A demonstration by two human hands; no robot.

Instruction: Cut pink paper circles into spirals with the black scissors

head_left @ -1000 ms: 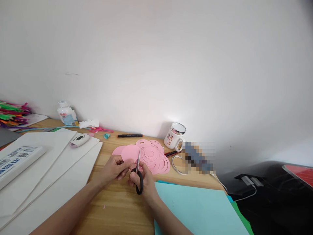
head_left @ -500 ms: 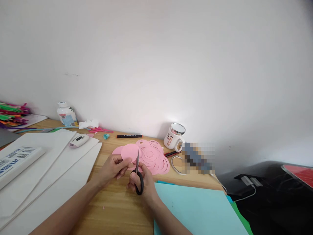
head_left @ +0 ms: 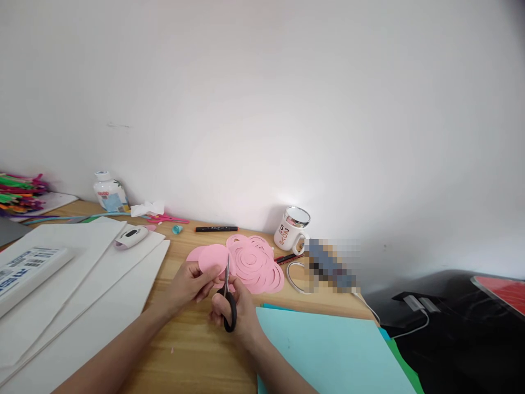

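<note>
My left hand [head_left: 189,283] pinches a pink paper disc [head_left: 213,258] by its near edge and holds it just above the wooden desk [head_left: 192,350]. My right hand [head_left: 237,312] grips black-handled scissors [head_left: 228,298], whose blades point up into the right edge of that disc. Both hands are close together near the middle of the desk. Just behind them lies a pile of pink paper spirals [head_left: 254,265].
Large white sheets [head_left: 82,290] and a printed box [head_left: 24,271] cover the left. A light blue sheet [head_left: 328,355] lies at the right front. Along the wall stand a white mug [head_left: 292,230], a black marker [head_left: 216,229], a small bottle [head_left: 107,192] and coloured sticks [head_left: 18,192].
Both hands with the disc and scissors have drifted slightly left. The disc has turned a little in the left hand's fingers.
</note>
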